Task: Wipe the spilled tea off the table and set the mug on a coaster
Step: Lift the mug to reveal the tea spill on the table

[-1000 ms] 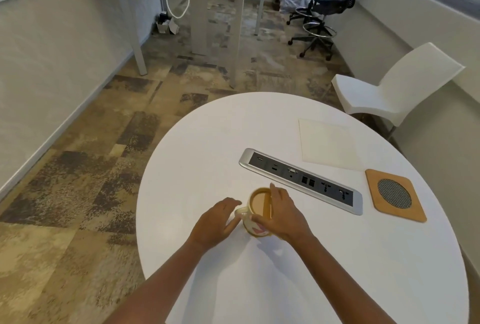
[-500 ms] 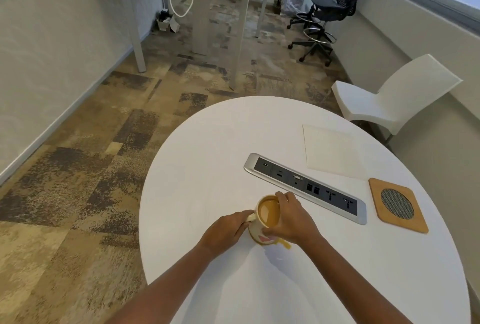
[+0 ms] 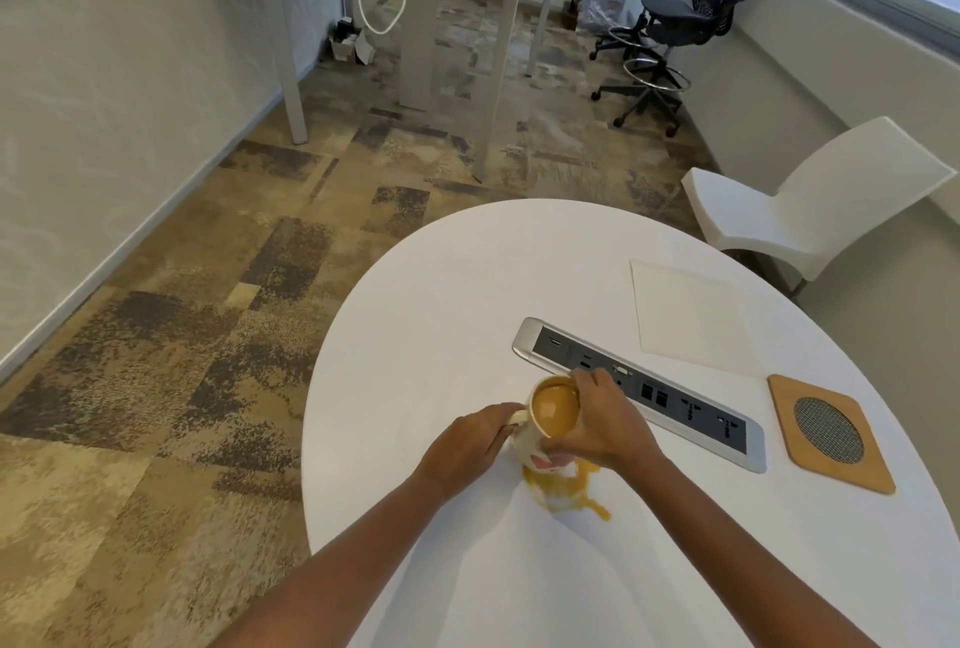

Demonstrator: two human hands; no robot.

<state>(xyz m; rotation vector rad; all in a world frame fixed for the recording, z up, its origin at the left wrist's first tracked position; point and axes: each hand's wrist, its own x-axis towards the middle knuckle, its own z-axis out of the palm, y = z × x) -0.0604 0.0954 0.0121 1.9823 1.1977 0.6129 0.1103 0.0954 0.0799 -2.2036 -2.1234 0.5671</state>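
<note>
Head view: mug (image 3: 551, 421) on white round worktop (image 3: 415, 335), near front-left edge, just this side of power strip (image 3: 639, 390). Tilted, mouth tipped toward camera, tea visible inside; long axis leaning off vertical, handle pointing left. Left hand (image 3: 470, 445) closed on handle; right hand (image 3: 597, 426) wrapped around rim and right side, holding mug. Tea puddle (image 3: 569, 489) touching mug base, spreading toward camera. Coaster (image 3: 828, 432) well apart to right, beyond far end of strip, lying flat, bare. Pale napkin (image 3: 693, 315) behind strip, flat, untouched.

Step in hand, as a judgement: righting mug to stop more spilling. Best done by levelling rim first, keeping both hands firm, lifting clear of puddle rather than dragging through it. Base likely wet, so drips onto strip sockets a risk on way to coaster. Wipe not yet started.
</note>
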